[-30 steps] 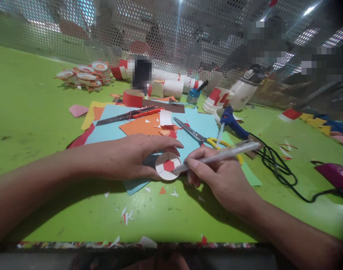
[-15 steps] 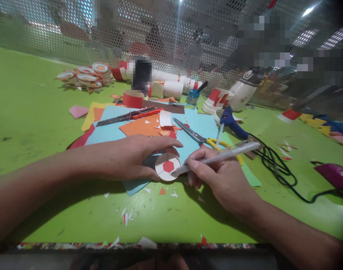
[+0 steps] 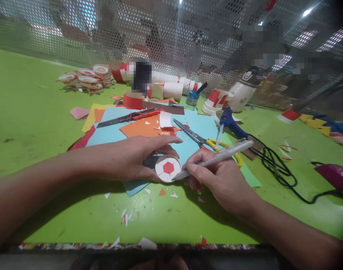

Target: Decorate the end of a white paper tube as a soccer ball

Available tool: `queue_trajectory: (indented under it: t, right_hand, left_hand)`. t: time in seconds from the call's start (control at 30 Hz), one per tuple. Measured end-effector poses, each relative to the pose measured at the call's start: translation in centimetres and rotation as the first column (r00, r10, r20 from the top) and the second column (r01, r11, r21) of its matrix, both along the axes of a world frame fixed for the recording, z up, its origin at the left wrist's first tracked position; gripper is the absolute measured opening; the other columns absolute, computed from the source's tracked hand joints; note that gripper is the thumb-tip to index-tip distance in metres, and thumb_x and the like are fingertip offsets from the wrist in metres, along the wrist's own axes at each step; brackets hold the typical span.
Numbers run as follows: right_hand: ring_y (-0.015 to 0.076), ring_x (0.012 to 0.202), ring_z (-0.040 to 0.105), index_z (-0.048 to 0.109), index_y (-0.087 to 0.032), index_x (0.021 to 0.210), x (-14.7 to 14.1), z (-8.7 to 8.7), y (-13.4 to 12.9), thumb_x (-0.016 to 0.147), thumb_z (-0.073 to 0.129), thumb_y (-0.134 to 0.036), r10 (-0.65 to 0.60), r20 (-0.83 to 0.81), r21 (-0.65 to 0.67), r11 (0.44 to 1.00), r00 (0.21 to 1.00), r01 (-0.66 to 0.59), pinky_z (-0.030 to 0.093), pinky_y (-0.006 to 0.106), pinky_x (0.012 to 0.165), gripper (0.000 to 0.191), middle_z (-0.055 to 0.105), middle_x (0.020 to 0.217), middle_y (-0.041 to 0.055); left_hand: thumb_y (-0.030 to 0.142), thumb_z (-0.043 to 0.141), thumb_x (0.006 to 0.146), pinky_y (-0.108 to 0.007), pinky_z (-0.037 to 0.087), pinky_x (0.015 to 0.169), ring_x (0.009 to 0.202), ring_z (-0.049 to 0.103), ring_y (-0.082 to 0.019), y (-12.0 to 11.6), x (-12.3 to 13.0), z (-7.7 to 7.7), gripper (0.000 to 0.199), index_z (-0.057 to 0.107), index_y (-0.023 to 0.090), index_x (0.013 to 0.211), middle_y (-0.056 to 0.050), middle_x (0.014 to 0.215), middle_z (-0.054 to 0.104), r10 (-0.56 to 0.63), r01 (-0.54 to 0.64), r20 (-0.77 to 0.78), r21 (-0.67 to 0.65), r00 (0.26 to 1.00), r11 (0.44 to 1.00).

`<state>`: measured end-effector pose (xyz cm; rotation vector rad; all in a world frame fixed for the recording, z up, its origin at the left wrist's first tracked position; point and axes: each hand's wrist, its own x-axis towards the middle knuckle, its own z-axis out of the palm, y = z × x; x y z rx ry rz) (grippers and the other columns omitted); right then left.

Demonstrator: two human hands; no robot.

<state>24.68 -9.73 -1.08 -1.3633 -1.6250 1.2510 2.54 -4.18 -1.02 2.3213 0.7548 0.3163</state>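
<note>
A round white disc (image 3: 161, 169) with a red hexagon at its centre and thin dark lines running out to its rim sits at mid-view. My left hand (image 3: 140, 157) grips it by the left edge, thumb below and fingers curved over the top. My right hand (image 3: 216, 174) is closed round a clear-barrelled pen (image 3: 224, 153), its tip at the lower right of the disc's face. Light blue paper (image 3: 137, 187) lies under and behind the disc. Yellow-handled scissors (image 3: 193, 134) lie open just beyond my right hand.
Behind are a dark-bladed cutting tool (image 3: 123, 118), orange paper (image 3: 132, 127), a blue glue gun (image 3: 233, 125) with black cable (image 3: 275, 168), a blue ink bottle (image 3: 192, 98), paper cups (image 3: 216, 100) and stacked paper pieces (image 3: 88, 79). Paper scraps (image 3: 126, 217) litter the green table (image 3: 84, 213).
The pen tip has moved from beside the hexagon down and right to the disc's lower rim, lengthening a dark line there. My left hand keeps its hold.
</note>
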Motion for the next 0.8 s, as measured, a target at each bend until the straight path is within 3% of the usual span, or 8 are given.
queue_trajectory:
  t: [0.6,0.8]
  right_hand:
    - [0.0097,0.053,0.054,0.059,-0.019,0.077,0.25,-0.71,0.1,0.09,0.059,-0.027,-0.029,-0.102,0.023,0.999,0.994,0.032,0.046,0.023,0.054,0.015,0.06,0.056,-0.0036]
    - [0.009,0.052,0.053,0.059,-0.018,0.078,0.26,-0.94,0.03,0.09,0.059,-0.027,-0.028,-0.142,0.011,0.999,0.99,0.03,0.045,0.022,0.053,0.015,0.06,0.056,-0.0039]
  left_hand:
    - [0.032,0.064,0.085,-0.036,0.048,0.095,0.118,0.059,-0.026,-0.42,-0.09,0.41,0.068,0.034,0.023,0.145,-0.011,0.134,0.06,-0.021,0.023,-0.03,0.075,0.999,0.997]
    - [0.045,0.072,0.076,-0.043,0.045,0.102,0.126,0.053,-0.032,-0.78,0.06,0.48,0.08,0.036,0.024,0.145,-0.011,0.143,0.052,0.076,-0.07,-0.078,0.074,0.994,0.995]
